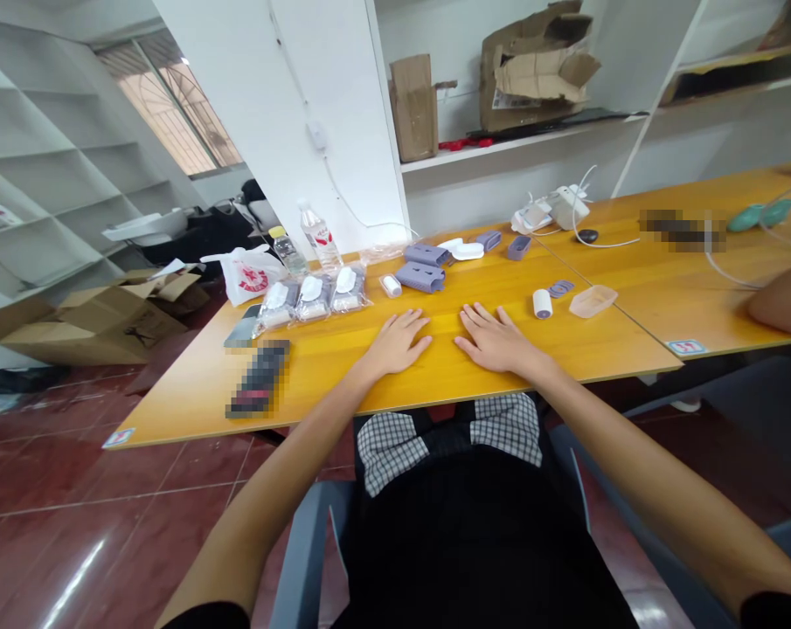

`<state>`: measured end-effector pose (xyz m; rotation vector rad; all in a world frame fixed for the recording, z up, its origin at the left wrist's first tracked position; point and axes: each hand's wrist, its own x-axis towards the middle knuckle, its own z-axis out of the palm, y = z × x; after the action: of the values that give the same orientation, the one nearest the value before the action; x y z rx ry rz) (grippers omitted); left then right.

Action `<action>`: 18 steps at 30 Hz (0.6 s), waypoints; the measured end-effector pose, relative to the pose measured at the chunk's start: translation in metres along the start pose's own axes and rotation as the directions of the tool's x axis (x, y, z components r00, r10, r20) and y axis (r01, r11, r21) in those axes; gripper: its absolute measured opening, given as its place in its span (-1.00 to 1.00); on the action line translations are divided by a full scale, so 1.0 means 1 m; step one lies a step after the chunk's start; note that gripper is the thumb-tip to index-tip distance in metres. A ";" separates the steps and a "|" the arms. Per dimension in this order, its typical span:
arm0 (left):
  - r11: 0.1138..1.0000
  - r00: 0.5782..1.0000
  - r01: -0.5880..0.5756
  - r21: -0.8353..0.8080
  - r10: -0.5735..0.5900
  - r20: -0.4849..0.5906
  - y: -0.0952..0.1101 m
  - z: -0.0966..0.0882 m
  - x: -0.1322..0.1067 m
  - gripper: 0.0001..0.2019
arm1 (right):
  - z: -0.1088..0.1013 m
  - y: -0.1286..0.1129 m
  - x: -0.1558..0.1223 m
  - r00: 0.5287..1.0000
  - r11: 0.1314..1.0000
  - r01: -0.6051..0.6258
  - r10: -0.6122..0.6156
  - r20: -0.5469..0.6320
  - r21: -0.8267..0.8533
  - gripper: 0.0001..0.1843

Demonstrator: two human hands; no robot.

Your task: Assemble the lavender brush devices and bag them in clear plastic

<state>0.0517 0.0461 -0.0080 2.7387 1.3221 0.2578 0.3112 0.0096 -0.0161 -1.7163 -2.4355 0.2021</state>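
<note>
Both spread loose in grip, the left hand (pixel 398 344) and right hand (pixel 498 341) lie flat on the bench (pixel 326 358). At two o'clock from the right hand is a white cylinder (pixel 542 303), a translucent tray (pixel 593 301) just past it; at ten o'clock from the left hand lie three bagged packs (pixel 312 301), and at twelve a second white cylinder (pixel 391 286), then purple casings (pixel 419 278).

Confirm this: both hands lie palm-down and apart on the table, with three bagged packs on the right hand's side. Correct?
No: the head view shows the three bagged packs on the side of the left hand. It and the right hand do lie palm-down and apart on the table.
</note>
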 end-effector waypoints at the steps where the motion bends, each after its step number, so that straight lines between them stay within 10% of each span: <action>1: 1.000 1.000 0.008 0.001 -0.008 0.007 0.000 -0.002 0.000 -0.40 | 0.001 -0.001 0.000 1.000 1.000 0.003 -0.003 -0.005 0.002 -0.16; 13: 0.999 0.999 0.007 -0.052 -0.009 -0.037 -0.005 -0.007 -0.004 -0.23 | 0.002 -0.002 -0.002 0.997 1.000 0.015 -0.014 -0.076 0.015 -0.19; 18: 0.999 0.997 -0.001 -0.037 -0.002 -0.078 -0.009 -0.004 -0.004 -0.47 | 0.003 -0.001 -0.001 0.994 0.999 0.032 -0.031 -0.103 0.014 -0.21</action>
<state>0.0414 0.0487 -0.0059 2.7234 1.3228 0.3885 0.3102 0.0084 -0.0194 -1.6383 -2.3794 0.1257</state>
